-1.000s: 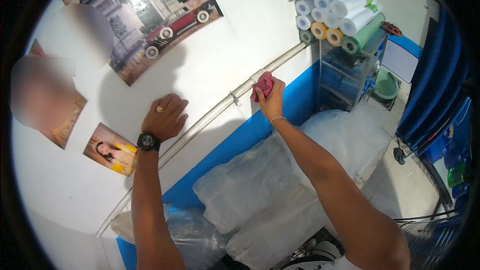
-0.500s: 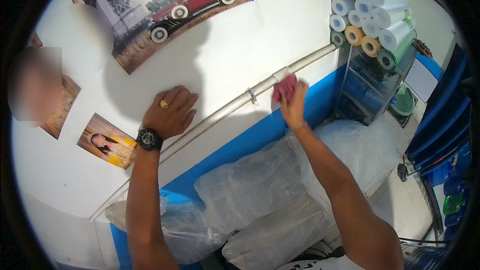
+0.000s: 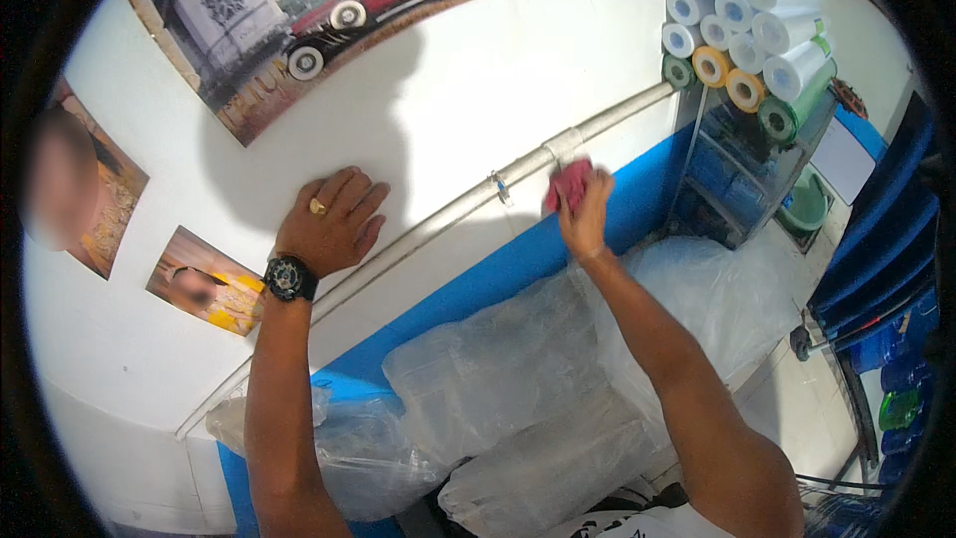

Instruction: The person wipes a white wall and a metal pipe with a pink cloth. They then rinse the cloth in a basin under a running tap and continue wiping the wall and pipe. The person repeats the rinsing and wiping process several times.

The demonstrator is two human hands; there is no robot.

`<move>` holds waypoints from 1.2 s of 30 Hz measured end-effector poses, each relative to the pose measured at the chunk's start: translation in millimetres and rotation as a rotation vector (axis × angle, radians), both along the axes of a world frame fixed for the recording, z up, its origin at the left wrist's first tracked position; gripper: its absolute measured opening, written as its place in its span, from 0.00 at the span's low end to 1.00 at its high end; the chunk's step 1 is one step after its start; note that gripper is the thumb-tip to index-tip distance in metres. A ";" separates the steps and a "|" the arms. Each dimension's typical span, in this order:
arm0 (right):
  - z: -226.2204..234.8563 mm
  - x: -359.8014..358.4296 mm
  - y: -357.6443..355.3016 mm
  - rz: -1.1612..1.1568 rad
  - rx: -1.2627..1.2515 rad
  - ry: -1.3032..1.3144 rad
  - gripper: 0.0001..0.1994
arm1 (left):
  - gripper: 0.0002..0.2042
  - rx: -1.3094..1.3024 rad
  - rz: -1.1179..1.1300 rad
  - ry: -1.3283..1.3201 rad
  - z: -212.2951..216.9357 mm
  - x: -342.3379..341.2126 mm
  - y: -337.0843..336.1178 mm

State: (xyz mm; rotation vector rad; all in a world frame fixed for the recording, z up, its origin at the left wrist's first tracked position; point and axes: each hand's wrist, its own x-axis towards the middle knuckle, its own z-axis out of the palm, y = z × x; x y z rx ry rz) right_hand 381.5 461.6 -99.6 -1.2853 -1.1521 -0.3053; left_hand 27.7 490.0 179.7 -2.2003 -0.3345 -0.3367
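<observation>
our right hand [image 3: 588,214], gripping crumpled red cloth [image 3: 568,185], has dipped slightly below the off-white round pipe [image 3: 529,161]; our unclenched left hand [image 3: 334,220] likely braces against the white wall [image 3: 558,50].

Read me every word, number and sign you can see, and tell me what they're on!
I can't clearly read any.
Green patches on the white rolls: too small to read.
Black wristwatch: dial too small.
White shirt: dark print, mostly cut off.
Car poster: any writing is too blurred.
Red cloth, pipe: no writing shows.
</observation>
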 end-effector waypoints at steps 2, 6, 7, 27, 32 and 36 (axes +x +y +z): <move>9.8 4.7 13.4 -0.023 0.032 0.004 0.22 | 0.21 0.002 0.012 0.008 0.1 0.8 0.3; -39.0 0.2 4.8 -0.063 -0.146 -0.002 0.25 | 0.19 0.029 0.043 0.023 1.1 2.2 -0.7; -62.1 -5.2 -9.5 -0.052 -0.192 0.053 0.26 | 0.19 0.041 0.037 0.026 1.3 2.3 -1.1; -127.2 -23.4 -27.8 -0.071 -0.309 0.258 0.28 | 0.43 -0.103 0.003 0.046 2.2 -4.5 3.5; -82.7 -25.6 -32.8 -0.071 -0.367 0.525 0.31 | 0.42 -0.102 0.006 0.047 1.9 -4.6 1.8; 30.2 -21.2 -32.2 0.010 0.208 0.198 0.27 | 0.42 -0.107 0.028 0.062 3.8 -4.0 0.0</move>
